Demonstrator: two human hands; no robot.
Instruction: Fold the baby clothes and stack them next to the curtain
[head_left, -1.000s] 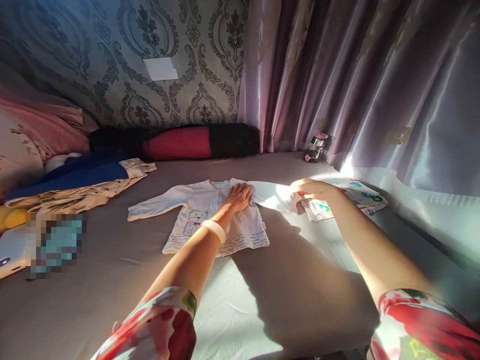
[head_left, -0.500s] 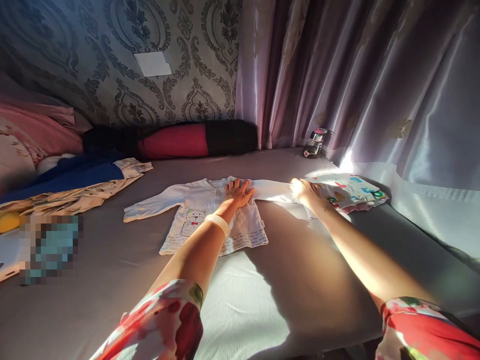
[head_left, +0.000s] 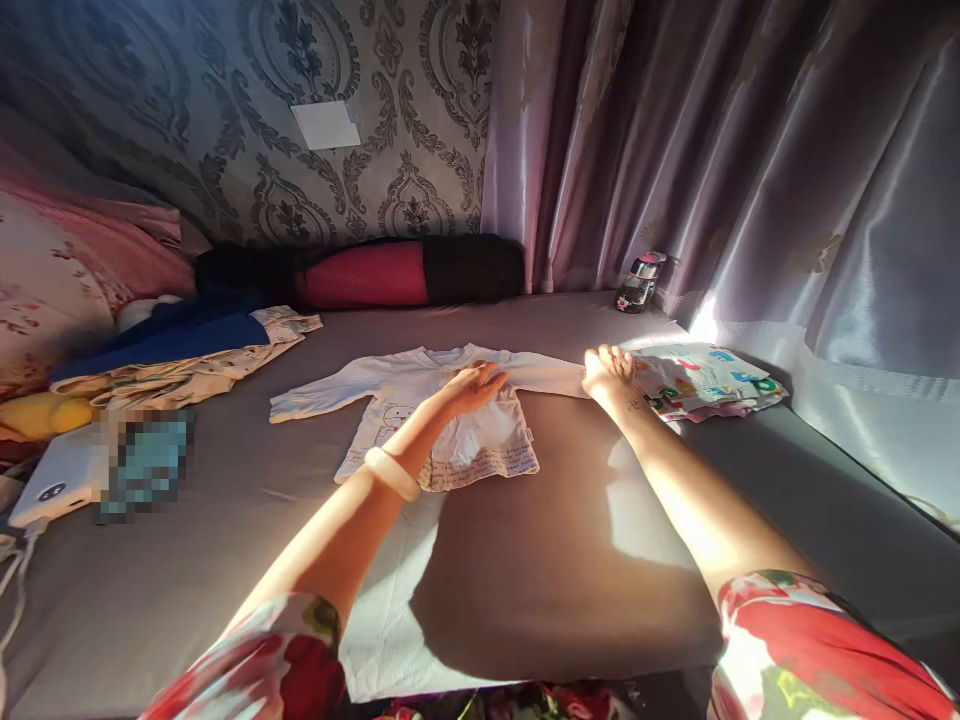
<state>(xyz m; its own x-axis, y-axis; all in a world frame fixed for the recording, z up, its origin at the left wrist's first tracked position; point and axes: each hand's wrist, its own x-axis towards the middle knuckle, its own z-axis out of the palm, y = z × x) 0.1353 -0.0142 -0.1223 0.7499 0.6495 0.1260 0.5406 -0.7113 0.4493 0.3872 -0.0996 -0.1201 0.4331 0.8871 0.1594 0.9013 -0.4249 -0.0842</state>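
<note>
A small white long-sleeved baby shirt (head_left: pixel 480 440) with a bear print lies spread flat on the grey bed sheet (head_left: pixel 585 560). My left hand (head_left: pixel 474 385), with a pale bangle on the wrist, rests flat on the shirt's chest, fingers stretched out. My right hand (head_left: pixel 609 368) lies at the end of the shirt's right sleeve, fingers extended and pressed on the cloth. Both sleeves are stretched out sideways.
A folded stack of colourful printed clothes (head_left: pixel 705 380) lies right of my right hand. A small bottle (head_left: pixel 639 282) stands by the purple curtain (head_left: pixel 750 180). A red and black bolster (head_left: pixel 367 272) lies along the wall. Blue and beige clothes (head_left: pixel 180 355) and a phone (head_left: pixel 56 478) are at left.
My right hand drew the right sleeve out and laid it flat, then opened over its end. My left hand stayed on the shirt's chest. The camera shifted slightly.
</note>
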